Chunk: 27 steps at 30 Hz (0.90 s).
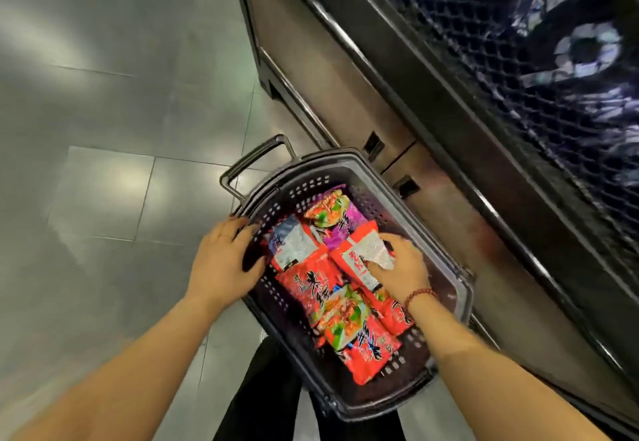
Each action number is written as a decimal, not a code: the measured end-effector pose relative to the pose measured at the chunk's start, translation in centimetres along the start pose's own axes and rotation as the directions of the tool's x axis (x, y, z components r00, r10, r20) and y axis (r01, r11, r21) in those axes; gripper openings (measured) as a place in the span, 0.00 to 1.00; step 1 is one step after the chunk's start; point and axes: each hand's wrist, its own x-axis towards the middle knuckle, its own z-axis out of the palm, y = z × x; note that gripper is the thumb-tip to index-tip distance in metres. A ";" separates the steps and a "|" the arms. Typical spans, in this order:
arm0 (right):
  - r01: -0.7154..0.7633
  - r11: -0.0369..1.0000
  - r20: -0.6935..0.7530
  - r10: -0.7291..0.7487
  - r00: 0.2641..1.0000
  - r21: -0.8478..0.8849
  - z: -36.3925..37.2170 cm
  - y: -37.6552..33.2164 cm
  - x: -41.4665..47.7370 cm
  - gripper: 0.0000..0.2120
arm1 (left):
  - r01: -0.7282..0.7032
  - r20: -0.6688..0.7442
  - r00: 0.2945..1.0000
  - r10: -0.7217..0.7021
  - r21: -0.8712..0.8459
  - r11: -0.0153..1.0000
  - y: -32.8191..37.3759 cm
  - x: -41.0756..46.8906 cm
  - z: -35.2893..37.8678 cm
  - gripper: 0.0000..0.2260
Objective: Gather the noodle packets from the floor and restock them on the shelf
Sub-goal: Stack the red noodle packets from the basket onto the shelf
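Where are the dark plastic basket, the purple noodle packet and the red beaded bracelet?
dark plastic basket (328, 156): head view, far rim.
purple noodle packet (358, 215): head view, exposed face.
red beaded bracelet (420, 293): head view, beads on wrist.

The floor fills the view from 6 round to 11 o'clock: large glossy grey tiles with thin dark seams. Soft white light patches glare on it at 9 and 10 o'clock. From 12 down to 4 o'clock runs the dark brushed-metal base of a shelf unit, standing on the floor. A bright rail slants along it, with two small rectangular slots near the centre. A black mesh panel covers its face at 1 to 2 o'clock.
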 end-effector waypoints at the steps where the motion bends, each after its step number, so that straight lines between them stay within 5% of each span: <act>1: -0.006 1.000 0.011 0.006 1.000 -0.017 0.9 1.1 0.8 0.29 | 0.037 -0.012 0.999 -0.037 -0.003 0.999 -0.6 -0.1 1.3 0.32; 6: -0.036 0.998 0.053 0.039 0.998 -0.047 4.8 5.9 4.7 0.34 | 0.119 -0.093 0.988 -0.123 -0.055 0.991 -3.1 -0.1 6.3 0.32; 10: -0.041 0.978 0.148 0.073 0.986 -0.205 7.1 8.7 7.4 0.42 | 0.145 -0.107 0.983 -0.152 -0.065 0.987 -4.4 -0.1 9.1 0.31; 17: 0.023 0.877 0.102 0.029 0.994 -0.480 10.2 10.2 7.7 0.56 | 0.113 -0.178 0.978 -0.111 0.003 0.994 -5.6 -0.6 10.8 0.29; 23: -0.058 0.964 -0.013 0.057 0.998 -0.260 9.7 8.5 7.2 0.42 | 0.152 -0.158 0.976 -0.151 -0.004 0.988 -5.2 -0.4 10.3 0.29; 27: -0.003 0.996 -0.113 0.014 0.993 0.095 8.3 5.3 4.6 0.37 | 0.168 -0.105 0.980 -0.169 -0.021 0.986 -4.7 -0.5 9.4 0.32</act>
